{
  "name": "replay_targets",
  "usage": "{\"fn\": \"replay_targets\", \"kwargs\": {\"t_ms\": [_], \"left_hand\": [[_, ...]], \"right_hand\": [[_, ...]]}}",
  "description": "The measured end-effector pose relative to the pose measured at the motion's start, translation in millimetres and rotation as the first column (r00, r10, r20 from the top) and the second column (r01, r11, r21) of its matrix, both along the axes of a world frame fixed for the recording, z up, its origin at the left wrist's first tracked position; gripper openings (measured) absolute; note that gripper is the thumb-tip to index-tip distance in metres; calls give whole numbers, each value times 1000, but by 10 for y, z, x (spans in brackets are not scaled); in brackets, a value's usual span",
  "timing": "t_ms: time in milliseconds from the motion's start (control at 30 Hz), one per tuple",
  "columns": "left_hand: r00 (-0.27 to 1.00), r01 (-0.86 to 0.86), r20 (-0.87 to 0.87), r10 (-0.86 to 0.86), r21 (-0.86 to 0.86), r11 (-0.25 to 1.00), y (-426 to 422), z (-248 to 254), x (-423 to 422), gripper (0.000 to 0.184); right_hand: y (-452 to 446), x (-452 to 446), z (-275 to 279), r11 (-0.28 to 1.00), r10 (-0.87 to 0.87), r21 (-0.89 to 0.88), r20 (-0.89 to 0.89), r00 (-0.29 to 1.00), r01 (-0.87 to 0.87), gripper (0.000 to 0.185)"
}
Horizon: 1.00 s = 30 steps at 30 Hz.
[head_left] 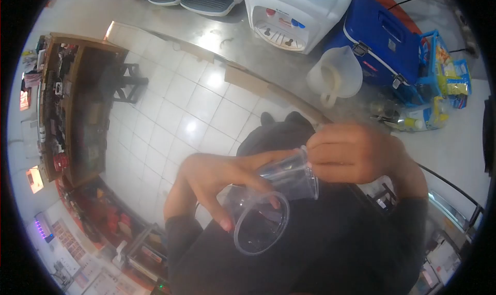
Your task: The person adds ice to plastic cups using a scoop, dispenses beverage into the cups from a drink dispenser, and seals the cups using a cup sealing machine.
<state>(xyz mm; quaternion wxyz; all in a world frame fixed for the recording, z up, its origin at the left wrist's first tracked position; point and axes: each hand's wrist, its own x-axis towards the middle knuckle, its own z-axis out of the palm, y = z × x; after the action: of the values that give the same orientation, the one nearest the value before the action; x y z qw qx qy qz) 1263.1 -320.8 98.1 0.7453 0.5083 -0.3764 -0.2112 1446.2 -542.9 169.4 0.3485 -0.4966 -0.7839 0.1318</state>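
Note:
My left hand (222, 179) is closed around a clear plastic cup (262, 222), which tilts with its wide mouth towards me. Thumb and fingers sit on either side of it near the rim. A second clear plastic cup (292, 177) lies sideways between my two hands, its rim facing right, and fingers of my left hand touch its far side. My right hand (351, 153) is closed, its fingertips pinching the rim of this second cup. Whether several cups are nested there I cannot tell. Both cups are held in front of my dark shirt (310, 243).
On the metal counter (217, 37) stand a white water dispenser (279, 21), a translucent measuring jug (338, 73) and a blue cooler box (382, 37). A blue basket (431, 52) with packets is beside the cooler. A wooden cabinet (85, 109) and dark stool (129, 83) are at left.

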Motion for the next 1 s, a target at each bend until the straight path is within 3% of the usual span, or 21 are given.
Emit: {"fn": "replay_targets", "kwargs": {"t_ms": [233, 300, 333, 367, 400, 467, 500, 567, 667, 733, 767, 867, 967, 1000], "left_hand": [[1000, -12, 11, 13, -37, 999, 70, 12, 68, 77], [984, -159, 93, 152, 73, 985, 295, 28, 156, 79], [962, -252, 136, 235, 125, 960, 432, -1, 196, 81], [912, -404, 156, 379, 189, 895, 563, -193, 226, 83], [845, -535, 173, 506, 258, 805, 695, -385, 256, 85], [623, -745, 111, 774, 386, 544, 711, -996, 410, 86], [479, -801, 50, 876, 432, 413, 601, -1308, 571, 86], [355, -860, 238, 904, 462, 216, 463, -1936, 882, 83], [291, -893, 218, 932, 410, 183, 269, -2758, 1296, 82], [212, -913, 307, 928, 402, 75, 166, -3124, 1477, 79], [218, -913, 309, 926, 399, 82, 125, -3261, 1537, 79], [193, -925, 263, 945, 370, 86, 123, -3504, 1580, 80], [314, -850, 267, 911, 506, 145, 129, -3494, 1568, 95], [266, -881, 400, 877, 470, 53, 153, -3271, 1510, 106]], "right_hand": [[65, 73, 222, 985, 67, -160, 4, 998, -65, 16], [-4, 139, 250, 976, 46, -216, 20, 999, -40, 16], [-88, 204, 239, 975, -103, -197, -5, 995, 100, 16], [-172, 267, 220, 954, -250, -180, -33, 968, 240, 16], [-260, 327, 196, 953, -254, -177, -27, 967, 245, 16], [-405, 427, 131, 799, -497, -359, 58, 866, 482, 15], [-448, 421, 75, 800, -495, -355, 66, 866, 484, 15], [-533, 350, -74, 611, -683, -455, 110, 722, 648, 13], [-635, 217, -240, 547, -742, -513, 69, 666, 662, 12], [-723, 133, -244, 511, -769, -538, 62, 636, 670, 12], [-756, 107, -243, 485, -788, -564, 49, 613, 668, 12], [-820, 67, -149, 416, -826, -590, 73, 559, 692, 12], [-882, 53, -156, 379, -864, -621, 29, 503, 686, 12], [-887, 48, -161, 364, -871, -627, 35, 491, 689, 12]]}}
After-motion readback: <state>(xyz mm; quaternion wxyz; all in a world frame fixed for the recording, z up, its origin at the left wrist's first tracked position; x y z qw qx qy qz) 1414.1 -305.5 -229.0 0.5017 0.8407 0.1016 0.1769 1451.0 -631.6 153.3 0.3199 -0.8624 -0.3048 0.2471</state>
